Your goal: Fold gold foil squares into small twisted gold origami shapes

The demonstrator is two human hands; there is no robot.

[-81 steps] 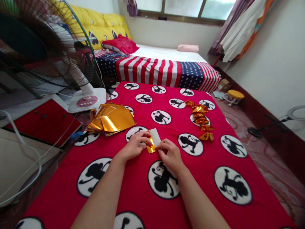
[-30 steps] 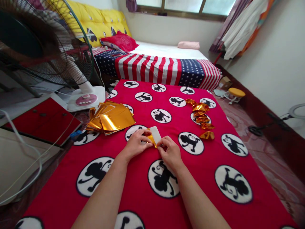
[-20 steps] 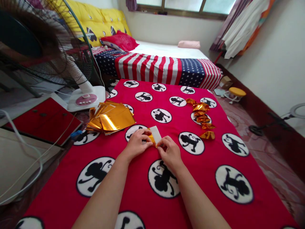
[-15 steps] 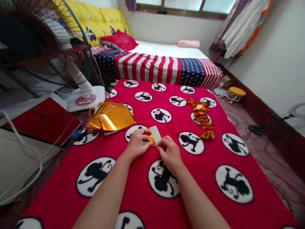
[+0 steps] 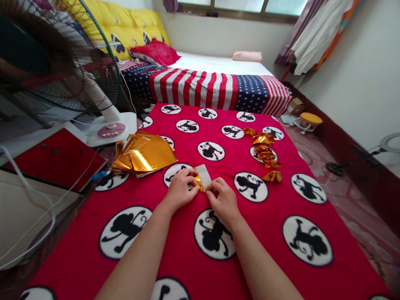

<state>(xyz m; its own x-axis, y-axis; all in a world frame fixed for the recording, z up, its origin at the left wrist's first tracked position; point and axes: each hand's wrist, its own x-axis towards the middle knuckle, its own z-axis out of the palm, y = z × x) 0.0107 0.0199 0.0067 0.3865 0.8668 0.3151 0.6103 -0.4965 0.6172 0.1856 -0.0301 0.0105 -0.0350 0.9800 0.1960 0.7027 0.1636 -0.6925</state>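
A small sheet of gold foil paper (image 5: 203,174), white on its back, lies partly folded on the red cloth between my hands. My left hand (image 5: 182,186) grips its left side, where a gold strip shows under the fingers. At the lower right corner, my right hand (image 5: 222,198) pinches the paper between thumb and fingertips. Farther left sits a loose stack of gold foil sheets (image 5: 153,155). Over to the right, several folded gold foil pieces (image 5: 265,155) lie in a curved row. My fingers hide part of the fold.
The red cloth (image 5: 265,262) with monkey prints covers the surface in front of me. A standing fan (image 5: 108,125) is close on the left, beside a red-topped cabinet (image 5: 53,156). Beyond are a bed (image 5: 206,89), and a yellow stool (image 5: 311,118) on the floor at right.
My hands and the foil paper stay almost in place, with only a slight shift at the fold by my left fingers. The camera view has moved a little.
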